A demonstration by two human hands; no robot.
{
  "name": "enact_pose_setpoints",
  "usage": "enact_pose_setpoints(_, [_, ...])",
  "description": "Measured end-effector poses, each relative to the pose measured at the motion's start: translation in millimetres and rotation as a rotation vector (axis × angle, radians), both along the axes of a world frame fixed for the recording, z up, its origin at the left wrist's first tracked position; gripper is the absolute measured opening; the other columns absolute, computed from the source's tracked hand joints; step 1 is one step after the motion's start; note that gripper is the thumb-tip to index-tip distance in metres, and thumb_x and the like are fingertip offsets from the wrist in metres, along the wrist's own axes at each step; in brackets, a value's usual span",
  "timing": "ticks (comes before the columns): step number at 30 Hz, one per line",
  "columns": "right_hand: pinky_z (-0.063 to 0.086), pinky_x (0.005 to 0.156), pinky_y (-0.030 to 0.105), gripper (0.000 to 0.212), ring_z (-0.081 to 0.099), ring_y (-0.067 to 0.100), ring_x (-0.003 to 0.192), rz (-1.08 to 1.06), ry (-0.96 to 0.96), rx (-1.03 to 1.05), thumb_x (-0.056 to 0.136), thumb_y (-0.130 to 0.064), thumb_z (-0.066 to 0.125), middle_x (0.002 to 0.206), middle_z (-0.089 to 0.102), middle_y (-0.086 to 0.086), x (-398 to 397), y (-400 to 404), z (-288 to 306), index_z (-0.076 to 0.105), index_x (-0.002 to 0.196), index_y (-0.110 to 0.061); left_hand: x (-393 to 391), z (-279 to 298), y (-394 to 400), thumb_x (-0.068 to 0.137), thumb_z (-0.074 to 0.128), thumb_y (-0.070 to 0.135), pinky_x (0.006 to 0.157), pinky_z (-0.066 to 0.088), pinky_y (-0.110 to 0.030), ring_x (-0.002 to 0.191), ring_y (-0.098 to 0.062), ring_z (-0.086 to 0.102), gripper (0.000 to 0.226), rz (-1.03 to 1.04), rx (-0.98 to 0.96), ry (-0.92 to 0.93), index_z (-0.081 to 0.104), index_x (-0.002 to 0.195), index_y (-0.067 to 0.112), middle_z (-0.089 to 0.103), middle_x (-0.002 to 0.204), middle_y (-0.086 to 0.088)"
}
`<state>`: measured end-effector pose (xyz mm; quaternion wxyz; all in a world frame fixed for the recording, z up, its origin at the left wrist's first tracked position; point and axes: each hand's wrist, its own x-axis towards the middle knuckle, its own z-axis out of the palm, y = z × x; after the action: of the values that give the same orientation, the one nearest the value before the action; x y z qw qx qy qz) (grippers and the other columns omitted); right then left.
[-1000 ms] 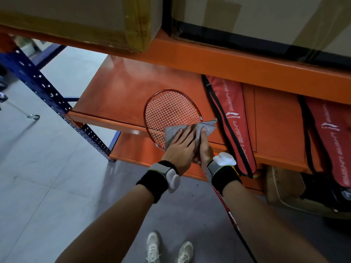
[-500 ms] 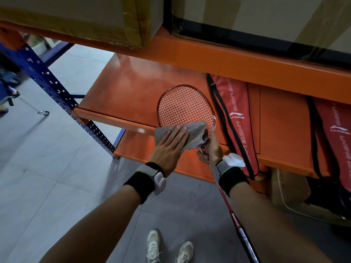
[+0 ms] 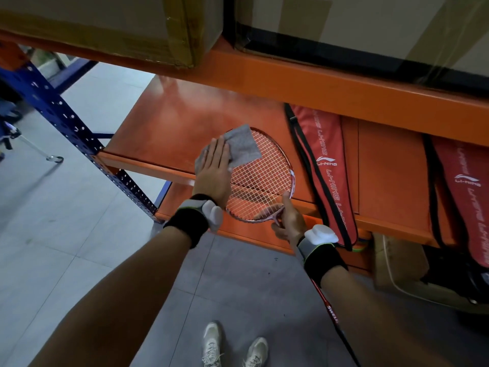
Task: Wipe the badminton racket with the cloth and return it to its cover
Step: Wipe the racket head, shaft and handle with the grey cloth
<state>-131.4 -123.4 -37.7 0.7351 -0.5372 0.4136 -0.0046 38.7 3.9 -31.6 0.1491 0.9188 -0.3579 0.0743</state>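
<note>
here, a red-framed badminton racket with white strings [image 3: 260,178] is held out above the front edge of an orange metal shelf [image 3: 169,120], its head tilted and its thin red-and-black shaft running down past the right forearm. the racket is gripped at the throat, where head meets shaft, by the right hand [image 3: 289,221], whose fingers are closed around the lower rim. a square grey cloth [image 3: 242,147] is pressed flat against the upper left part of the strings by the left hand [image 3: 214,173], fingers straight and together, palm down; part of the cloth is covered by the hand. black wristbands with white devices are worn on both wrists. a long red racket cover with black trim and white lettering [image 3: 326,176] is seen lying on the shelf just right of the racket, apart from it. a second red cover [image 3: 465,197] lies farther right. cardboard boxes [image 3: 105,19] are stacked on the level above. white shoes [image 3: 235,345] are seen on the grey tiled floor below.
</note>
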Motion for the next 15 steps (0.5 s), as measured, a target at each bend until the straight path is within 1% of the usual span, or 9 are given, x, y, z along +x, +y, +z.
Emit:
enact_pose_setpoints(2, [0.019,0.038,0.012,0.078,0.026,0.010,0.031,0.026,0.016,-0.033,0.095,-0.066,0.027,0.048,0.043,0.004,1,7,-1,0.075,0.065,-0.012,6,6,-7,0.101,0.017,0.020,0.124,0.003,-0.041,0.151,-0.025,-0.001,0.055,0.012,-0.008,0.020,0.008,0.154,0.005,0.004,0.163,-0.010])
enact_pose_setpoints(4, [0.021,0.041,0.015,0.076,0.030,0.011,0.035,0.035,0.045,-0.055,0.094,-0.067,0.029,0.053,0.042,0.003,3,14,-2,0.074,0.055,-0.020,3,9,-16,0.103,0.019,0.023,0.124,0.003,-0.039,0.151,-0.022,-0.001,0.055,0.010,-0.025,0.026,0.007,0.154,0.008,0.003,0.164,-0.007])
enact_pose_setpoints(6, [0.022,0.042,0.017,0.074,0.031,0.011,0.036,0.046,0.053,-0.057,0.094,-0.066,0.031,0.052,0.043,0.001,6,18,-2,0.073,0.053,-0.021,-8,8,-23,0.103,0.022,0.021,0.123,0.005,-0.039,0.151,-0.022,0.001,0.055,-0.008,-0.031,0.014,0.007,0.154,0.009,0.004,0.164,-0.007])
enact_pose_setpoints(9, [0.018,0.041,0.018,0.069,0.025,0.012,0.034,0.068,0.011,-0.050,0.097,-0.058,0.035,0.046,0.037,0.000,10,19,1,0.072,0.053,-0.018,-30,-3,-26,0.099,0.030,0.011,0.122,0.005,-0.041,0.151,-0.025,0.002,0.059,-0.111,-0.010,-0.053,0.007,0.153,0.007,0.006,0.163,-0.012])
enact_pose_setpoints(12, [0.017,0.039,0.016,0.051,0.025,0.013,0.032,0.051,0.053,-0.076,0.096,-0.040,0.047,0.045,0.036,0.002,14,15,3,0.068,0.058,-0.013,-44,-15,-20,0.094,0.031,0.005,0.123,0.011,-0.045,0.151,-0.028,0.003,0.062,-0.245,0.043,-0.071,0.009,0.152,0.004,0.008,0.162,-0.015])
enact_pose_setpoints(14, [0.016,0.038,0.017,0.043,0.023,0.014,0.033,0.081,0.056,-0.072,0.093,-0.022,0.053,0.045,0.033,0.004,13,12,3,0.067,0.053,-0.014,-44,-17,-17,0.093,0.034,-0.001,0.122,0.016,-0.043,0.151,-0.029,0.006,0.062,-0.304,0.034,-0.016,0.017,0.152,0.003,0.009,0.163,-0.013])
enact_pose_setpoints(15, [0.016,0.038,0.017,0.040,0.023,0.013,0.033,0.105,0.054,-0.071,0.091,-0.015,0.055,0.043,0.035,0.002,12,12,2,0.068,0.053,-0.015,-41,-16,-16,0.092,0.037,-0.003,0.121,0.019,-0.041,0.150,-0.028,0.012,0.060,-0.322,0.000,0.022,0.024,0.150,0.003,0.013,0.162,-0.012])
